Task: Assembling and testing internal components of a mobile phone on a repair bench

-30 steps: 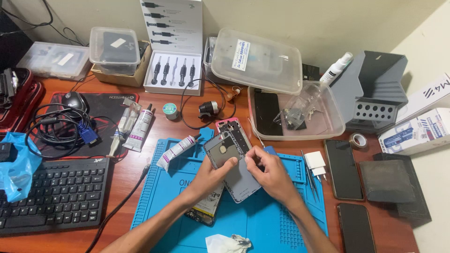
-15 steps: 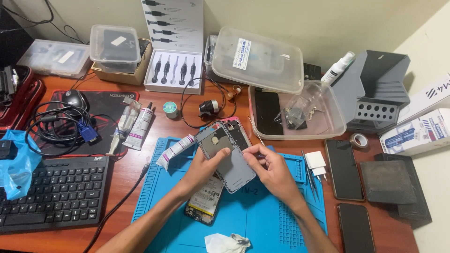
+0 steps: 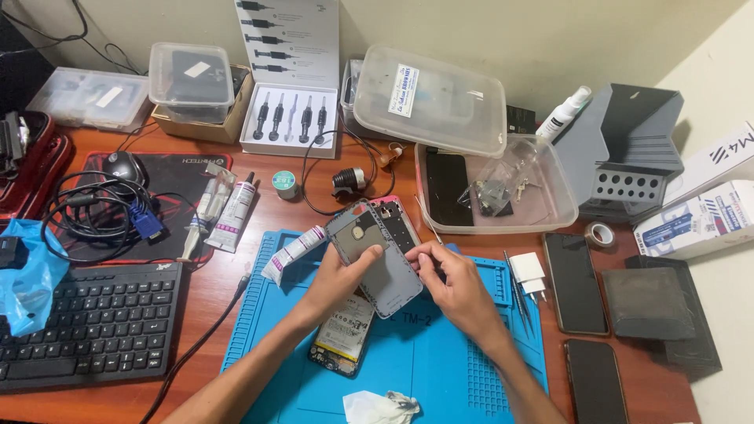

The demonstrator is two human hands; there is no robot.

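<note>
My left hand (image 3: 339, 276) grips a grey phone back cover (image 3: 374, 253) from the left, thumb on its inner face, over a blue work mat (image 3: 471, 369). My right hand (image 3: 455, 284) pinches the cover's right edge. Just behind the cover lies an opened phone frame with a pink rim (image 3: 399, 221). A phone battery and board piece (image 3: 345, 334) lies on the mat under my left wrist. Whether my right fingers also hold a small tool is hidden.
A glue tube (image 3: 292, 253) lies at the mat's left edge, tweezers (image 3: 515, 284) and a white charger plug (image 3: 529, 273) at its right. Two dark phones (image 3: 573, 292) lie to the right. A clear tray (image 3: 550, 206) of parts, screwdriver set (image 3: 290, 118), keyboard (image 3: 86, 323) and cables (image 3: 86, 213) surround the mat.
The back cover has been lowered and tilted flatter over the mat, and both hands have shifted slightly toward me. My right hand now sits at the cover's right edge.
</note>
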